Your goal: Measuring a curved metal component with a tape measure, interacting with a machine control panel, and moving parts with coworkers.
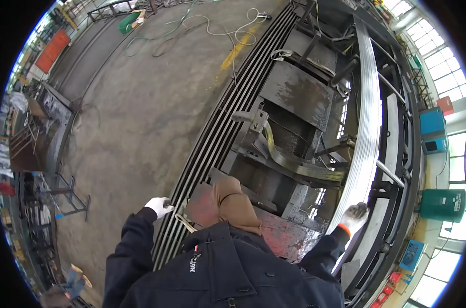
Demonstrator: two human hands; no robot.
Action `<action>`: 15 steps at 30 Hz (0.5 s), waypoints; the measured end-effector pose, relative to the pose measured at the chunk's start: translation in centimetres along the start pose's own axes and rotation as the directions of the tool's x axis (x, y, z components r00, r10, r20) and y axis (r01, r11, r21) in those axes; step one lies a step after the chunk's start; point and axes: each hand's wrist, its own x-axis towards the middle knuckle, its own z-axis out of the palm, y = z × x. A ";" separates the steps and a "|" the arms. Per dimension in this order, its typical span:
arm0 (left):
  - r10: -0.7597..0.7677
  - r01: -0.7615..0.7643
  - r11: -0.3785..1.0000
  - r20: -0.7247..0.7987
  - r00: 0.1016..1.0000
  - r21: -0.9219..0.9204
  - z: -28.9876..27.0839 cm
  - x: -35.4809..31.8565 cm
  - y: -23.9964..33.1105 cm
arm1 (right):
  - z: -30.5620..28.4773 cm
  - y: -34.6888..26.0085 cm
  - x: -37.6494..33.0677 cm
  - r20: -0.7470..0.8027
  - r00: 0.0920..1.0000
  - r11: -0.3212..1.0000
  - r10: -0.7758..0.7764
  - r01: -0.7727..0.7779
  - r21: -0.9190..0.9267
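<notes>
My left hand [160, 207], in a white glove with darkened fingertips, hovers beside a row of long dark parallel bars [212, 136]. Its fingers are loosely bent and apart, and nothing shows in them. My right hand [355, 216], in a soiled white glove with an orange cuff, is at the right edge of a long bundle of shiny metal strips [367, 110]. Its fingers reach forward, and whether they touch the bundle is hard to tell. A curved, yellowish metal arm [297, 167] on the machine extends toward the bundle from the left.
Between the bars and bundle lie wet dark plates [299, 95] and a red-stained plate [274, 231]. A dark frame [405, 149] runs along the right. Hoses [207, 25] trail over the concrete floor [135, 113]. Against the right wall hangs a green tank [443, 205]. Another person [71, 285] is at lower left.
</notes>
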 end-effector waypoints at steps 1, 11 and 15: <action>0.003 -0.004 1.000 0.031 1.000 0.025 -2.2 1.9 0.2 | 3.0 2.3 1.0 0.025 1.000 1.000 -0.012 0.011 0.003; -0.006 0.028 0.992 -0.168 0.986 0.126 -27.6 28.0 -7.2 | 25.4 25.2 15.9 -0.143 0.940 0.944 -0.309 0.321 0.071; -0.122 0.121 0.992 0.067 0.990 0.014 -37.0 39.3 -9.0 | 26.1 28.2 17.9 0.193 0.573 0.276 -0.797 0.629 -0.727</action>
